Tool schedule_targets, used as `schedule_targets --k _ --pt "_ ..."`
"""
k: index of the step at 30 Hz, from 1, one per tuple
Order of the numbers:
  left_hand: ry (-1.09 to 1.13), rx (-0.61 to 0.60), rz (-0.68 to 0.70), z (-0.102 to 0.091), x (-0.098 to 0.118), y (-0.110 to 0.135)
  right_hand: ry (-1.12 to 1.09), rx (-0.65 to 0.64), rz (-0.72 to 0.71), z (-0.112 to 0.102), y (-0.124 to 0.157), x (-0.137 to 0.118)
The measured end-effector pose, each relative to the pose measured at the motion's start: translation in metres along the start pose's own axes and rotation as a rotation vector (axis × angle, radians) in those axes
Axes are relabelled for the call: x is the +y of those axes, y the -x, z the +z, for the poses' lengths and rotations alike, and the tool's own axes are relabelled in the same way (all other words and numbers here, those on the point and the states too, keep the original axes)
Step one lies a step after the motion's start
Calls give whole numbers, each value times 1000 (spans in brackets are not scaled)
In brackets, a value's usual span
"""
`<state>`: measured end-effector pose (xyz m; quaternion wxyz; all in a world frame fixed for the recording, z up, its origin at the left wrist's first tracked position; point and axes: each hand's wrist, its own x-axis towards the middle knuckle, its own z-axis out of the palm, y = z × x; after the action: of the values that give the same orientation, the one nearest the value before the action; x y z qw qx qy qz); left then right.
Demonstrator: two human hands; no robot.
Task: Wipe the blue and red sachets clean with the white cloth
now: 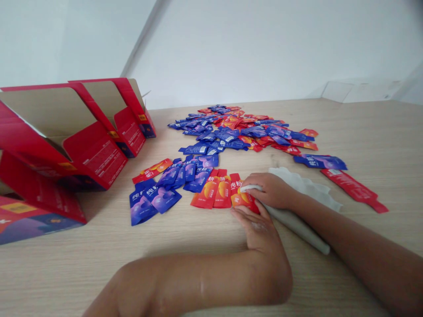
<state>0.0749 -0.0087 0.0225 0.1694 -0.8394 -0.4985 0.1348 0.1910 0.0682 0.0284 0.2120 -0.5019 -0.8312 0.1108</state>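
Counter bears open red cartons at left, loose heap of blue and red sachets beyond. Row of sachets lies before hands. Right hand curled closed, gripping rolled white sheet. Left hand half open, fingertips touching red sachet at row's right end, just below right hand.

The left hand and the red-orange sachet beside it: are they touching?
Touching. The head view shows the left hand with its fingers resting against the lower edge of the red-orange sachet, with no gap between them.
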Motion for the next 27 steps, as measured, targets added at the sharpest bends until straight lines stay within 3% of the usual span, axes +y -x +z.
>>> schedule_targets --k 6,19,27 --pt "56 27 -15 1 0 0 -25 -31 -69 -2 1 -7" --pt "-95 1 4 -1 -1 1 -30 40 32 1 -3 3" --pt "-39 38 -22 1 0 1 -52 -34 -48 -3 1 -6"
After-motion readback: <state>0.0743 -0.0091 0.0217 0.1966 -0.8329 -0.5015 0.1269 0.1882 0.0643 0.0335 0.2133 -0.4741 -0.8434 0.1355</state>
